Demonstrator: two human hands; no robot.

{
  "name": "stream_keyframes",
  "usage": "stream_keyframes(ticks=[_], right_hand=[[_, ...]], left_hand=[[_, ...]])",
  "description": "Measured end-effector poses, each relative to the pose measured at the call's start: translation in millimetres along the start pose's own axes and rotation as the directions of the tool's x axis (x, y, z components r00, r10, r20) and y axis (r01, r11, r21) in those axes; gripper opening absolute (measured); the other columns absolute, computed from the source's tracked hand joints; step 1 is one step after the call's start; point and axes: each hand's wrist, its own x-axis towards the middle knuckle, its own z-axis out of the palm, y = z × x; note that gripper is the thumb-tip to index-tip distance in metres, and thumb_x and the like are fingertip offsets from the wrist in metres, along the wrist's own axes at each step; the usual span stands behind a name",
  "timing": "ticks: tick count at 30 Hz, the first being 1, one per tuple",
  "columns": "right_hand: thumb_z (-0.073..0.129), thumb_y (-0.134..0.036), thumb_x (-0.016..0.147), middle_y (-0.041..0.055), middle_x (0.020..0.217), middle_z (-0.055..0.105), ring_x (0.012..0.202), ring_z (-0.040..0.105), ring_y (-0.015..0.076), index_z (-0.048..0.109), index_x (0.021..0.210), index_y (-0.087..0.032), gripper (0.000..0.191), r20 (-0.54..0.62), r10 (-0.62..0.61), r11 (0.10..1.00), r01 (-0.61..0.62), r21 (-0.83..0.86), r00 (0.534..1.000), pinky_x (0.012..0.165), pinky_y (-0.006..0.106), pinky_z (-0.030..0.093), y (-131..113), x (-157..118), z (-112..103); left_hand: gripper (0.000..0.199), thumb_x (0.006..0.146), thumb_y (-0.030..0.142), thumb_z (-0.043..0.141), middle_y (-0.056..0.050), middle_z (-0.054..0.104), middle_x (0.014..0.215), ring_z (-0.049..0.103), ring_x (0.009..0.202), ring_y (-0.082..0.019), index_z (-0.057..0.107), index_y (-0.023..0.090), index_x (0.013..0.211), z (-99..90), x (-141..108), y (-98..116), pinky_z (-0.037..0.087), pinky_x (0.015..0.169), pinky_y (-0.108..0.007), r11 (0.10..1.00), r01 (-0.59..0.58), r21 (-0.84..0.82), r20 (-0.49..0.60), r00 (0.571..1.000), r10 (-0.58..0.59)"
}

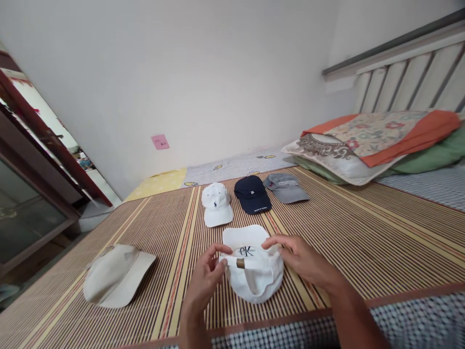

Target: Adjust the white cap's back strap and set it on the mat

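A white cap (261,286) with black "CK" letters lies on the striped mat, its brim (244,235) pointing away from me and its back strap with a brown clasp facing me. My left hand (207,271) pinches the cap's left edge by the strap between thumb and index finger. At the opposite side, my right hand (296,254) grips the rim, index finger over the front near the brim. Just beyond stand a white cap with a small blue emblem (217,198), a navy cap (252,194) and a grey cap (286,188), side by side.
A beige cap (112,276) lies on its own at the left of the bamboo mat (174,271). Pillows (392,135) are stacked at the back right by the headboard (410,77). A white wall with a pink note (160,141) closes off the far side.
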Motion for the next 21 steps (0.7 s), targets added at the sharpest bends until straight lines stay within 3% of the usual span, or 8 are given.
stream_keyframes(ticks=[3,5,8,11,15,18,21], right_hand=[[0.043,-0.012,0.087,0.008,0.12,0.077,0.118,0.068,0.0251,0.078,0.106,-0.023,0.041,-0.002,-0.067,0.996,0.067,-0.06,0.998,0.109,0.046,0.048,16,1,-3],[0.043,-0.014,0.09,0.0104,0.122,0.077,0.12,0.067,0.0267,0.079,0.104,-0.023,0.04,-0.037,-0.102,0.988,0.097,-0.121,0.994,0.112,0.05,0.046,29,2,-2],[0.045,-0.015,0.091,0.0145,0.133,0.072,0.13,0.061,0.0299,0.081,0.106,-0.021,0.04,-0.078,-0.09,0.982,0.075,-0.175,0.993,0.115,0.055,0.042,49,6,3],[0.05,-0.012,0.088,0.0148,0.142,0.066,0.135,0.057,0.0287,0.083,0.106,-0.022,0.039,-0.074,-0.065,0.988,0.054,-0.145,0.995,0.117,0.053,0.041,64,9,12],[0.058,-0.012,0.085,0.0122,0.139,0.069,0.132,0.059,0.0273,0.084,0.089,-0.025,0.03,-0.053,-0.014,0.997,0.01,-0.07,0.998,0.118,0.053,0.039,62,11,17],[0.067,-0.033,0.09,0.0143,0.129,0.074,0.126,0.065,0.0303,0.084,0.086,-0.023,0.02,-0.006,-0.048,0.994,0.048,0.094,0.999,0.115,0.054,0.042,45,9,9],[0.073,-0.055,0.088,0.0132,0.119,0.078,0.12,0.068,0.031,0.084,0.097,-0.023,0.035,0.051,-0.053,0.957,0.036,0.287,0.997,0.112,0.052,0.046,23,4,-3]], left_hand=[[0.024,0.091,0.022,0.056,-0.004,0.068,0.103,0.054,0.072,-0.014,0.07,0.025,0.11,-6.2,4,-10,0.046,0.066,-0.026,0.99,-0.086,0.11,-0.063,0.994,0.093],[0.036,0.083,0.01,0.051,-0.008,0.063,0.132,0.063,0.103,-0.021,0.073,0.026,0.107,-8.5,9,-22,0.052,0.088,-0.035,0.966,-0.152,0.207,-0.162,0.969,0.187],[0.049,0.076,0.004,0.049,-0.009,0.059,0.14,0.052,0.136,-0.028,0.077,0.028,0.109,-8.1,19,-41,0.042,0.114,-0.05,0.942,-0.16,0.295,-0.229,0.945,0.232],[0.048,0.078,0.007,0.055,-0.01,0.057,0.141,0.051,0.139,-0.03,0.078,0.03,0.113,-5.3,24,-54,0.039,0.118,-0.054,0.949,-0.116,0.293,-0.193,0.965,0.178],[0.034,0.076,0.009,0.06,-0.01,0.062,0.134,0.055,0.135,-0.032,0.081,0.028,0.094,-3.7,22,-49,0.039,0.117,-0.056,0.957,-0.083,0.277,-0.237,0.96,0.152],[0.019,0.082,0.017,0.063,-0.01,0.065,0.138,0.053,0.137,-0.034,0.08,0.025,0.086,-6.7,15,-32,0.037,0.118,-0.057,0.965,-0.101,0.241,-0.215,0.964,0.154],[0.02,0.089,0.033,0.067,-0.011,0.071,0.132,0.06,0.13,-0.033,0.08,0.025,0.101,-10.4,3,-11,0.042,0.116,-0.054,0.989,-0.099,0.109,-0.153,0.981,0.115]])
